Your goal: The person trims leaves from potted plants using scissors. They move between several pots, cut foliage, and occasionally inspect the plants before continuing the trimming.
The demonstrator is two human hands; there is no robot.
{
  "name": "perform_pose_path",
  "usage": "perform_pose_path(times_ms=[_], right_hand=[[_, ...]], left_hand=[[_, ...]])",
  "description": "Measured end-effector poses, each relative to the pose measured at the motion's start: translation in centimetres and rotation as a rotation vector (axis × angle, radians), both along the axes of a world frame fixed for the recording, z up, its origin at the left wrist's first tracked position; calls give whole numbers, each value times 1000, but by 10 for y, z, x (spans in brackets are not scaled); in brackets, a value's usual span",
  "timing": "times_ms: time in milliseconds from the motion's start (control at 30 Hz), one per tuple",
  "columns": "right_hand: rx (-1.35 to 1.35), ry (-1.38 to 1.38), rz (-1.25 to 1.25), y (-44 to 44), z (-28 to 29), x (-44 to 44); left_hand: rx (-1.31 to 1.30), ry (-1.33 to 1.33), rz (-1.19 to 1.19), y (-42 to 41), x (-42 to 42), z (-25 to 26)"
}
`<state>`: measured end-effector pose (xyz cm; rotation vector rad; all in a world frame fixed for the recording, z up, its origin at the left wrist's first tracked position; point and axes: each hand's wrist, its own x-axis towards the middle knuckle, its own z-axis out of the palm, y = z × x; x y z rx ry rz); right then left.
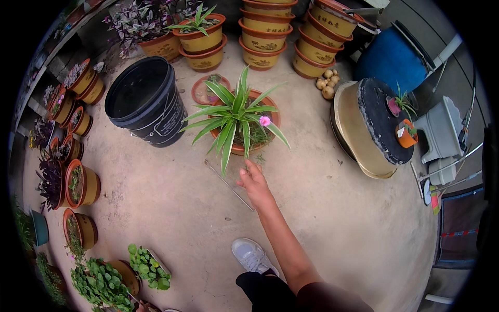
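Note:
My right hand (255,189) reaches over the concrete floor to the near side of a potted spider plant (234,107). Its fingers are loosely curled and a little apart, with nothing seen between them. One green-and-white leaf (246,138) ends right at the fingertips; whether they touch is unclear. A pink flower (264,121) shows among the leaves on the right of the terracotta-rimmed pot (275,116). Beneath the hand a thin metal rod (228,184) lies on the floor. A sliver of a hand (143,307), apparently my left, shows at the lower edge; its grip is hidden.
A black bucket (156,113) stands left of the plant, with a terracotta saucer (200,91) behind. Stacked yellow pots (265,41) line the back. Potted plants (87,185) edge the left side. An upturned tub (366,128) bearing small pots and a blue barrel (390,58) stand right.

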<state>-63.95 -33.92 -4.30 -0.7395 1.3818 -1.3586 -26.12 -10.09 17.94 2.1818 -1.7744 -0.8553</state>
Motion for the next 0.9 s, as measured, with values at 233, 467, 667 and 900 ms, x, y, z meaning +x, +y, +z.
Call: perform_pose_path(times_ms=[233,467,667,900], right_hand=[[29,118,-15,6,-18,-7],[36,222,27,33,-35,-10],[212,123,11,86,-59,-16],[361,103,104,161,-93,-7]], left_hand=[[-17,-47,-35,1,-8,4],[16,-104,23,6,-21,16],[-21,-149,-10,22,-15,12],[-42,-147,-9,36,-9,14]])
